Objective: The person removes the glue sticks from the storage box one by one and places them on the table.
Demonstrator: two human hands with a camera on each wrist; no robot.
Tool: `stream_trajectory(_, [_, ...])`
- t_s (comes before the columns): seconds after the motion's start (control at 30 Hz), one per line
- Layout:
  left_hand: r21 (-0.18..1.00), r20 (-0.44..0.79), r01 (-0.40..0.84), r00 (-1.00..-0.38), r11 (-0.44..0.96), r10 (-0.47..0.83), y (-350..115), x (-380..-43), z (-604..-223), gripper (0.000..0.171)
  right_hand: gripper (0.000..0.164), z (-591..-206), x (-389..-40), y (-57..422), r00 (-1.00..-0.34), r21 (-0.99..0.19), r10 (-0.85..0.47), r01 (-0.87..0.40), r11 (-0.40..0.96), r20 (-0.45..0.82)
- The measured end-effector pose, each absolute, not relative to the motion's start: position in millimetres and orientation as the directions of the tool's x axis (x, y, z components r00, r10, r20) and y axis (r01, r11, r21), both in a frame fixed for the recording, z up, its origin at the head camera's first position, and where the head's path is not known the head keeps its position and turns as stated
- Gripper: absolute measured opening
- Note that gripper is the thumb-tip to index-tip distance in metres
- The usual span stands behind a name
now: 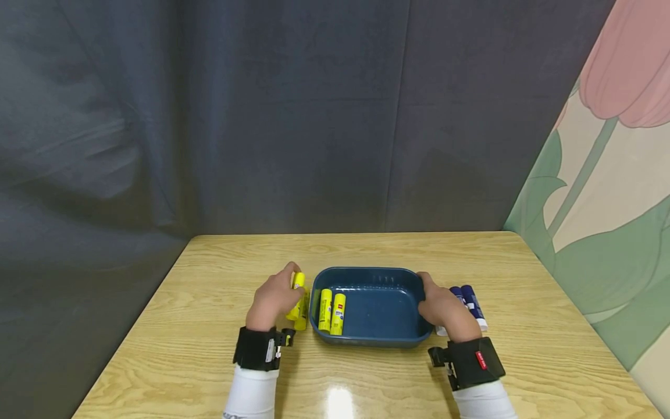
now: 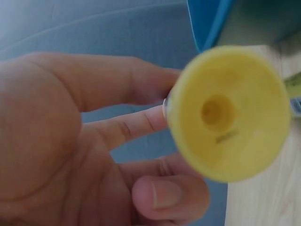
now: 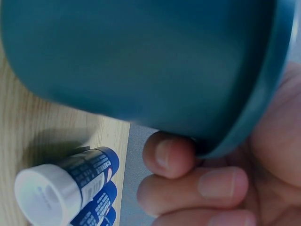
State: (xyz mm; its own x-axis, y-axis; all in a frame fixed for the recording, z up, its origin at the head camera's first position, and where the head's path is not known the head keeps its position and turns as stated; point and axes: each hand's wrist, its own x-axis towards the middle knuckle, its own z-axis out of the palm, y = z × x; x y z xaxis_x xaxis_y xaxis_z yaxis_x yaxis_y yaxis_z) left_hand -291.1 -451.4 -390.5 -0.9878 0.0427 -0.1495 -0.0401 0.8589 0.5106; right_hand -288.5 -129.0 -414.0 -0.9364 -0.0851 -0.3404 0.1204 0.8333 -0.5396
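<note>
A yellow glue stick (image 1: 299,280) is pinched in my left hand (image 1: 272,299), just left of a dark blue plastic bin (image 1: 384,311). Its hollow round base (image 2: 254,141) faces the camera in the left wrist view. Another yellow glue stick (image 1: 301,323) is on the table beside that hand, partly covered by the held one. Inside the bin, two yellow glue sticks (image 1: 325,311) lie side by side at the left end. My right hand (image 1: 442,305) grips the bin's right rim, fingers curled under its lip in the right wrist view.
Several blue-and-white glue sticks (image 1: 473,305) lie right of the bin, partly hidden behind the right hand. One shows its white end (image 3: 47,195) in the right wrist view. A dark curtain (image 1: 335,116) hangs behind the wooden table (image 1: 220,279); a flower-painted wall (image 1: 602,233) stands at right.
</note>
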Motion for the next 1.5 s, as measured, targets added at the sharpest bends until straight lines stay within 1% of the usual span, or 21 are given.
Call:
stream_trajectory(0.5, [0.551, -0.242, -0.136, -0.97, 0.823, 0.001, -482.4, -294.3, -409.9, 0.042, 0.067, -414.6, -288.8, -128.7, -0.94, -0.535, -0.094, 0.102, 0.839, -0.327])
stream_trajectory(0.73, [0.539, -0.264, -0.172, -0.964, 0.825, -0.029, -487.5, -298.6, -422.1, 0.042, 0.067, -415.0, -287.9, -129.2, -0.941, -0.541, -0.089, 0.109, 0.834, -0.327])
stream_trajectory(0.9, [0.525, -0.274, -0.176, -0.961, 0.833, -0.03, -488.1, -301.8, -429.4, 0.039, 0.068, -415.8, -288.7, -130.0, -0.945, -0.538, -0.093, 0.097, 0.837, -0.315])
stream_trajectory(1.2, [0.509, -0.259, -0.175, -0.965, 0.843, -0.044, -490.1, -305.3, -440.2, 0.041, 0.068, -416.7, -290.2, -131.4, -0.944, -0.528, -0.09, 0.097, 0.844, -0.317])
stream_trajectory(1.5, [0.511, -0.253, -0.177, -0.966, 0.841, -0.049, -487.1, -304.4, -436.5, 0.043, 0.068, -416.9, -290.9, -130.4, -0.946, -0.537, -0.094, 0.094, 0.838, -0.312])
